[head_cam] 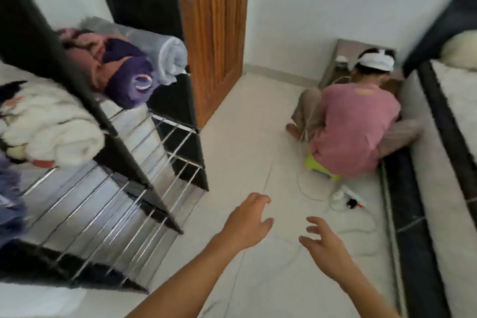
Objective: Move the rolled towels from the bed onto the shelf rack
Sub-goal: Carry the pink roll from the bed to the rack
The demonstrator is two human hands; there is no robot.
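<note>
A strip of pale floor [232,162] runs between the shelf rack [144,162] on the left and the dark-edged bed [451,162] on the right, narrowing toward a wooden door [214,41]. A crouching person in a pink shirt [353,131] takes up the far right of that strip against the bed's side, with white cables and a small adapter [346,196] lying on the floor just behind them. Rolled towels sit on the rack: a grey one [170,59], a purple one [129,82] touching it and a white one [51,126] on a lower tier. Both bare forearms reach forward over the open floor. The left hand [247,222] and right hand [327,248] are empty, palms down, fingers spread and slightly curled, near each other but apart.
</note>
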